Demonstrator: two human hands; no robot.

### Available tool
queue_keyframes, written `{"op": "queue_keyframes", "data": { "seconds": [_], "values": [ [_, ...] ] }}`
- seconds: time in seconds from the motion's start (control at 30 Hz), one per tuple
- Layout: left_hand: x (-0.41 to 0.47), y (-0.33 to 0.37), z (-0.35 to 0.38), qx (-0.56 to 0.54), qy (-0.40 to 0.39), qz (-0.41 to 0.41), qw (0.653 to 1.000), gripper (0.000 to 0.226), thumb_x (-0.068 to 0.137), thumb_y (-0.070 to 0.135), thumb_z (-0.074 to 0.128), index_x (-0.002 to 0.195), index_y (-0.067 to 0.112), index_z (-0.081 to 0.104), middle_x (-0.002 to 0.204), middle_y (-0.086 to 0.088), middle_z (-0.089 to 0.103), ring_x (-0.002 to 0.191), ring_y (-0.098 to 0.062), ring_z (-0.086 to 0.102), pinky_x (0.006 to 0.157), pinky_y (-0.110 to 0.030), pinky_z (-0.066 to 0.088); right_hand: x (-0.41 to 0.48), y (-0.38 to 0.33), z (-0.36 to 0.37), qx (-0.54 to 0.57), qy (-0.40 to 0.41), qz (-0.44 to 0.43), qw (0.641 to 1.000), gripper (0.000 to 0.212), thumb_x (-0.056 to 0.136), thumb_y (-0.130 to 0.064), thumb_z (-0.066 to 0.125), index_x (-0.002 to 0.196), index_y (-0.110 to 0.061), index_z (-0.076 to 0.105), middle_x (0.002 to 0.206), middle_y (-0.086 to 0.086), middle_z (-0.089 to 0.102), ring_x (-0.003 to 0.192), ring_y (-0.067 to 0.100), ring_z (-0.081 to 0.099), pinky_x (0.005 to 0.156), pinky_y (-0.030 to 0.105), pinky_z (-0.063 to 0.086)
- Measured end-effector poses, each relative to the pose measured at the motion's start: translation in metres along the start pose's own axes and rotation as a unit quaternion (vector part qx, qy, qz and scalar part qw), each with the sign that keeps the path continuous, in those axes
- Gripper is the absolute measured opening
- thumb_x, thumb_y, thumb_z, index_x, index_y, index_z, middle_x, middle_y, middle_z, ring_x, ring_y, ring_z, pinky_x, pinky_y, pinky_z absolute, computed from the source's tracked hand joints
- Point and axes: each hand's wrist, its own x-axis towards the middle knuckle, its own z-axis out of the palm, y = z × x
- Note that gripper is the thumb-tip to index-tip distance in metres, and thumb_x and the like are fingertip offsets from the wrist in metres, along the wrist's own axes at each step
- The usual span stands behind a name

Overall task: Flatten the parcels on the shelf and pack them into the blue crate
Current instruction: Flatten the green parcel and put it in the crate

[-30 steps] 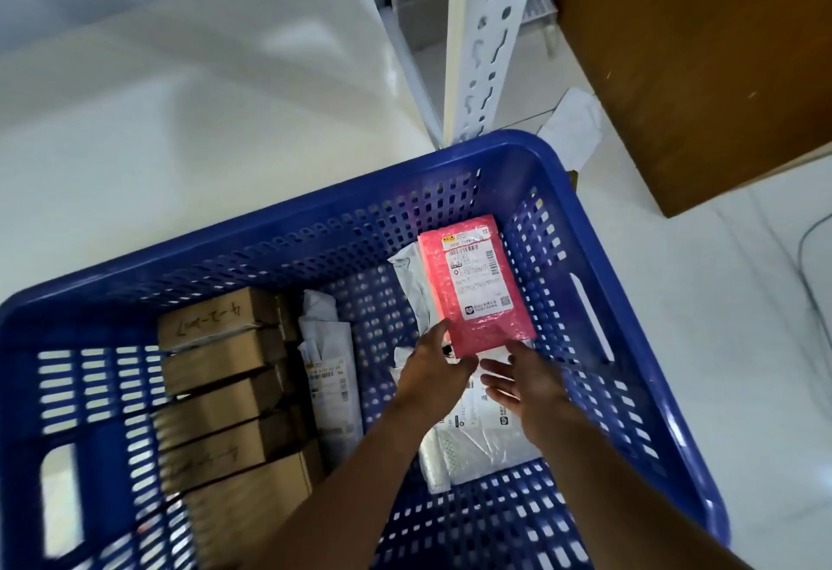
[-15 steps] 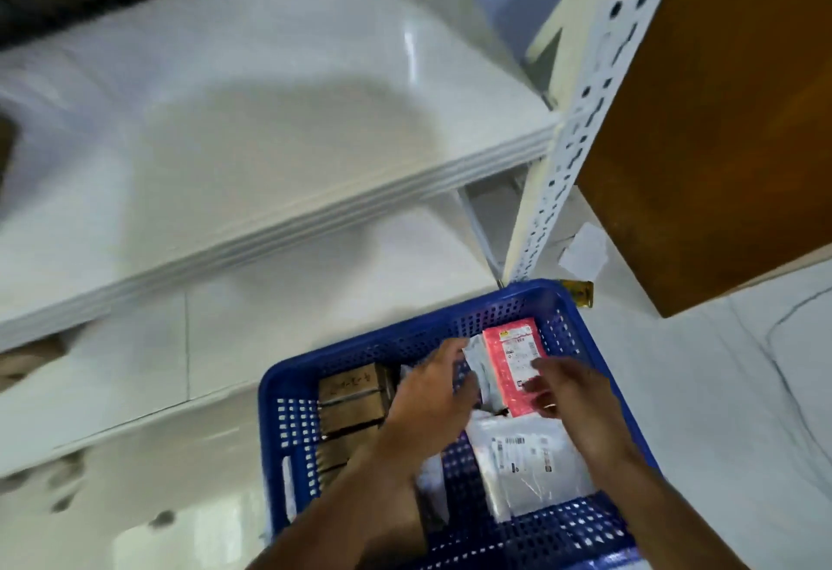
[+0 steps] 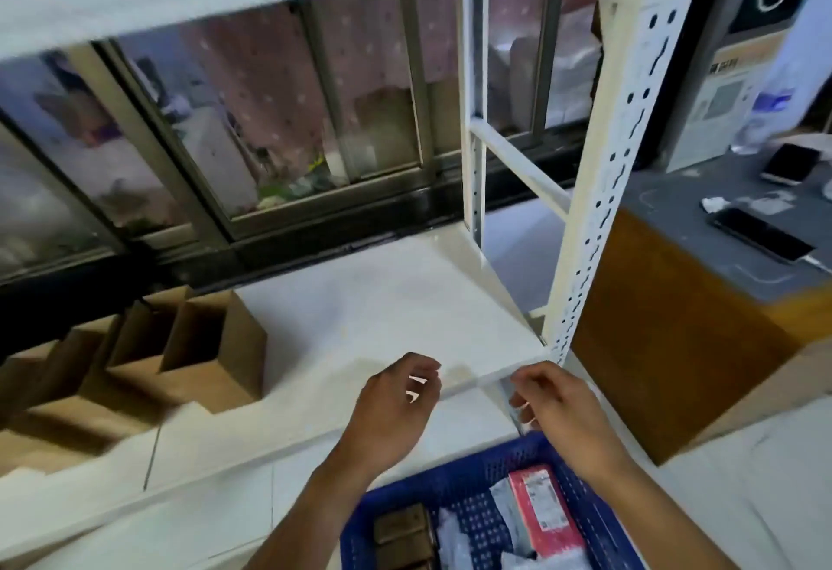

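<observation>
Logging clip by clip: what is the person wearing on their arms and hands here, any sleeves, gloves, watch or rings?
Nothing shows. The left hand and right hand are bare, with no gloves or rings visible. The left forearm and right forearm are uncovered to the frame edge: no sleeves, watch or wristband in view.

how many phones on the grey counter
2: a black phone with a white cable nearer the camera, a silver-edged phone farther back. The frame cuts the counter, so more may be hidden.
</observation>
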Motion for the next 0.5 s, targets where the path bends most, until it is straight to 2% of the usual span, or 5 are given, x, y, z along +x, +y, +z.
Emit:
{"op": "queue_keyframes", "data": {
  "seconds": [0.13, 0.23, 0.3, 0.4, 0.5],
  "values": [
    [-0.008, 0.056, -0.060, -0.006, 0.022, 0.016, 1.000, 0.012, 0.098, 0.030, 0.058, 0.101, 0.037, 0.067, 0.097, 0.022, 0.070, 0.089, 0.002, 0.067, 0.068, -0.013, 0.048, -0.016, -0.075, -0.002, -0.035, -0.005, -0.070, 0.997, 0.014, 0.099, -0.020, 0.057, 0.092, -0.025, 0.068, 0.081, -0.004, 0.073, 0.070, 0.008, 0.067, 0.068, 0.025, 0.054],
    [-0.010, 0.095, -0.095, 0.038, 0.031, 0.051, 0.997, 0.013, 0.097, 0.028, 0.058, 0.102, 0.034, 0.068, 0.097, 0.021, 0.070, 0.088, 0.001, 0.066, 0.076, -0.018, 0.051, -0.026, -0.133, -0.004, -0.054, -0.001, -0.116, 0.992, 0.014, 0.099, -0.027, 0.055, 0.091, -0.031, 0.066, 0.081, -0.008, 0.072, 0.070, 0.007, 0.067, 0.068, 0.026, 0.055],
    [-0.014, 0.129, -0.119, 0.073, 0.042, 0.088, 0.993, 0.014, 0.097, 0.027, 0.057, 0.103, 0.031, 0.069, 0.096, 0.021, 0.070, 0.088, 0.002, 0.064, 0.077, -0.015, 0.047, -0.033, -0.176, -0.007, -0.050, 0.006, -0.159, 0.986, 0.014, 0.098, -0.029, 0.055, 0.089, -0.033, 0.065, 0.080, -0.009, 0.072, 0.068, 0.008, 0.068, 0.074, 0.034, 0.057],
    [-0.020, 0.177, -0.154, 0.083, 0.070, 0.136, 0.985, 0.014, 0.096, 0.027, 0.058, 0.102, 0.028, 0.071, 0.092, 0.019, 0.071, 0.086, 0.004, 0.063, 0.074, -0.010, 0.045, -0.045, -0.237, -0.015, -0.067, 0.015, -0.221, 0.973, 0.014, 0.099, -0.030, 0.055, 0.089, -0.033, 0.065, 0.080, -0.012, 0.071, 0.071, 0.005, 0.066, 0.076, 0.033, 0.056],
    [-0.030, 0.225, -0.188, 0.062, 0.098, 0.187, 0.976, 0.013, 0.094, 0.025, 0.059, 0.095, 0.029, 0.072, 0.088, 0.016, 0.073, 0.083, 0.003, 0.066, 0.080, -0.022, 0.053, -0.055, -0.292, -0.028, -0.090, 0.044, -0.298, 0.949, 0.016, 0.097, -0.027, 0.056, 0.086, -0.031, 0.067, 0.076, -0.017, 0.068, 0.073, 0.003, 0.063, 0.075, 0.033, 0.053]
  ]
}}
